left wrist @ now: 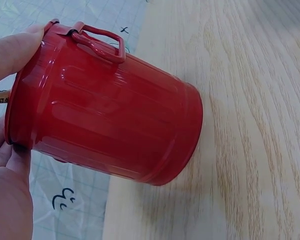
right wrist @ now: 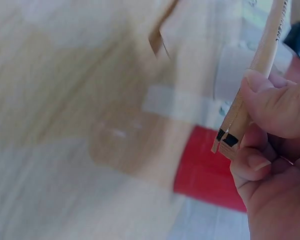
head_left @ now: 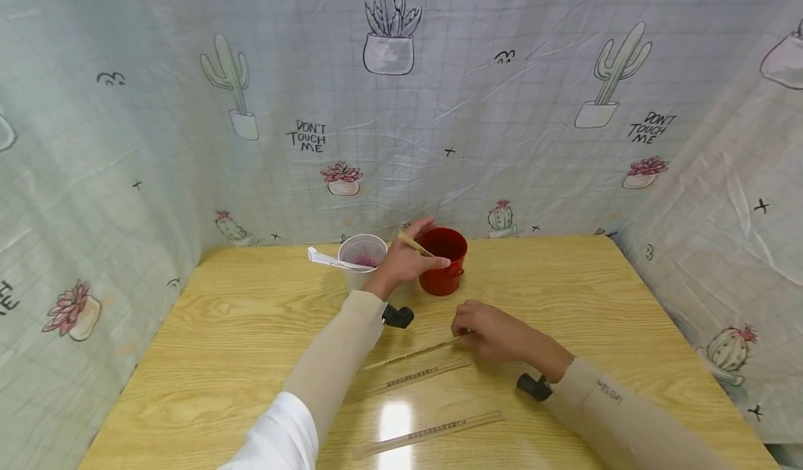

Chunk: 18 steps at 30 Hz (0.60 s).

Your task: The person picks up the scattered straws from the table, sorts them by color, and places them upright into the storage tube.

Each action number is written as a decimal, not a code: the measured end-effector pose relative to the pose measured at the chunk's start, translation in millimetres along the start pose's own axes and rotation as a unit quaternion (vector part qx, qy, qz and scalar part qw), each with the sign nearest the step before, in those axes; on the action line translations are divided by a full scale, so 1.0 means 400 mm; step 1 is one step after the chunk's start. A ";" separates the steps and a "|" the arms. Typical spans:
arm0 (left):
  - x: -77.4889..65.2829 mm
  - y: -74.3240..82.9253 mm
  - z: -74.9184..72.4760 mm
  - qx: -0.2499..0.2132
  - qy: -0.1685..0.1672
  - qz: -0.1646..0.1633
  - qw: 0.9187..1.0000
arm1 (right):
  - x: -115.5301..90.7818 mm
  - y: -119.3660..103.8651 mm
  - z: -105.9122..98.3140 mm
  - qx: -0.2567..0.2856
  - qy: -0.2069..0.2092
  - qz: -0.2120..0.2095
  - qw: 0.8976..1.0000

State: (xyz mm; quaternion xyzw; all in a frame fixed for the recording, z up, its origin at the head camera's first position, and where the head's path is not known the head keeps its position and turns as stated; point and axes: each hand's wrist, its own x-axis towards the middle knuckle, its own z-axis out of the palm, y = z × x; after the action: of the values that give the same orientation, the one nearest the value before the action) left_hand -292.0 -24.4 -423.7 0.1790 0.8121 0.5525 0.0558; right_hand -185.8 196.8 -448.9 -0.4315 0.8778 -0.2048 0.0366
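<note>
My left hand [head_left: 404,261] grips the rim of a red metal bucket [left wrist: 110,105], thumb on one side and fingers on the other. A thin brown paper-wrapped straw [head_left: 414,244] slants into the bucket's mouth between thumb and fingers. Low over the table, my right hand [head_left: 492,330] pinches another brown paper-wrapped straw [right wrist: 262,55] near its end, between thumb and fingers. Two more such straws, a nearer one [head_left: 433,434] and a farther one [head_left: 414,378], lie on the table in front of me.
Left of the bucket stands a whitish cup [head_left: 351,276] holding a white-wrapped stick [head_left: 332,259], partly behind my left wrist. The wooden table [head_left: 251,316] ends at a patterned curtain [head_left: 452,107] at the back and sides.
</note>
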 end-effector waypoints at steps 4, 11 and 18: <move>-0.001 -0.001 -0.001 0.000 -0.001 0.005 1.000 | -0.018 0.015 -0.030 -0.014 0.025 -0.010 1.000; -0.004 -0.004 -0.005 0.003 0.005 0.006 1.000 | -0.004 0.027 -0.082 -0.019 0.091 -0.026 0.995; -0.006 -0.007 0.003 -0.011 0.002 0.019 1.000 | 0.051 0.029 -0.108 0.025 0.193 -0.057 0.979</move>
State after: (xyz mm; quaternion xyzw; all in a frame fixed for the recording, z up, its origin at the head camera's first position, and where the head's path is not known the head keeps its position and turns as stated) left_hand -290.0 -25.0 -426.9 0.1929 0.8025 0.5628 0.0450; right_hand -217.6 201.8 -411.6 -0.4322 0.8369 -0.3076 -0.1348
